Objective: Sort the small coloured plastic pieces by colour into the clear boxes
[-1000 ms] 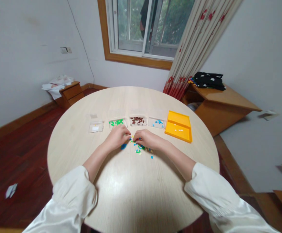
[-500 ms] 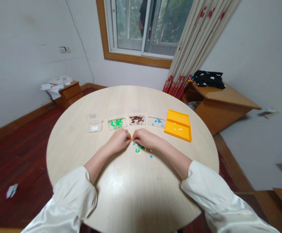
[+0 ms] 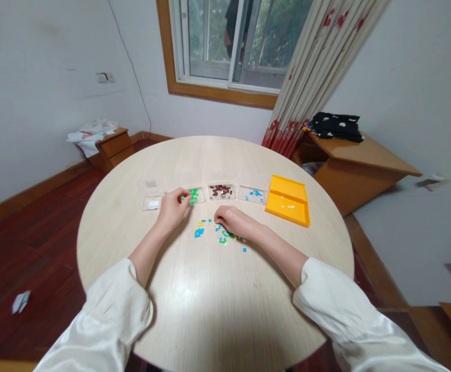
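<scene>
My left hand [image 3: 174, 207] is over the left part of the clear box of green pieces [image 3: 194, 194], thumb and fingertips pinched together. Whatever is between those fingertips is too small to make out. Lower and to the right, my right hand [image 3: 233, 219] rests close to the tabletop with its fingers closed in a pinch, their contents hidden. Under and beside it lie small loose green, blue and yellow toy-brick-like pieces [image 3: 223, 240]. A cluster of blue pieces [image 3: 198, 232], with some yellow ones, sits on the table between the hands.
In a row on the round table [image 3: 194, 310] are a clear box with a white label [image 3: 153, 203], a box of brown pieces [image 3: 221, 191], a box of blue pieces [image 3: 252, 195] and an opened yellow case [image 3: 287, 206] holding a few white bits.
My left hand has moved away from my right hand, left and forward to the green box. The blue and yellow cluster it covered now shows. My right hand stays about where it was.
</scene>
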Demonstrator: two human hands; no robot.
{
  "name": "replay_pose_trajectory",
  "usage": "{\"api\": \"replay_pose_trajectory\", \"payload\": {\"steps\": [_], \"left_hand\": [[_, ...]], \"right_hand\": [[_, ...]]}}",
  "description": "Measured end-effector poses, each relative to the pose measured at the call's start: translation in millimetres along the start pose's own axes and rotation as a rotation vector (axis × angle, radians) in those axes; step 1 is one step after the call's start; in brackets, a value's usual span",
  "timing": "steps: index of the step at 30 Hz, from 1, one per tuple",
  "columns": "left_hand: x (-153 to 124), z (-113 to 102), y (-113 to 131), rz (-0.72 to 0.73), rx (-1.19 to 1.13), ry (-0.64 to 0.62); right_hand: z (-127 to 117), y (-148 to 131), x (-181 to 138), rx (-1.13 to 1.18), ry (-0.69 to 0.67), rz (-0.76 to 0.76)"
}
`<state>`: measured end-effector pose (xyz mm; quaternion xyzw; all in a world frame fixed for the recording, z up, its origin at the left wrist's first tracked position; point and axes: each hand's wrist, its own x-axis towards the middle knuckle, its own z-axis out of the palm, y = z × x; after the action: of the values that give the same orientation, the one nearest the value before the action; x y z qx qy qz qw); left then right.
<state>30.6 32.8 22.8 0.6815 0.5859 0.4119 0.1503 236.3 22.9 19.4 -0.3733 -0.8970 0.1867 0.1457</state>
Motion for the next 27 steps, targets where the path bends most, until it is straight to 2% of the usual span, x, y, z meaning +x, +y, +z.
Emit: {"api": "replay_pose_trajectory", "payload": {"steps": [4, 8, 12, 16, 20, 23, 27], "left_hand": [[4, -1, -10, -0.014, 0.029, 0.055], [6, 1, -17, 0.009, 0.089, 0.074], [5, 1, -23, 0.012, 0.123, 0.077], [4, 3, -27, 0.01, 0.117, 0.078], [4, 3, -25, 0.017, 0.1, 0.115], [2, 0, -16, 0.026, 0.087, 0.113], [-6, -1, 4, 0.128, 0.043, -0.07]], "right_hand": [[-13, -5, 11, 0.019, 0.089, 0.004], [-26, -12, 43, -0.006, 0.207, -0.01], [-19, -11, 76, -0.027, 0.205, 0.043], [-10, -7, 89, -0.003, 0.189, 0.078], [-18, -7, 81, 0.024, 0.217, 0.101], [-27, -7, 61, 0.026, 0.208, 0.104], [-25, -1, 25, 0.011, 0.065, 0.121]]}}
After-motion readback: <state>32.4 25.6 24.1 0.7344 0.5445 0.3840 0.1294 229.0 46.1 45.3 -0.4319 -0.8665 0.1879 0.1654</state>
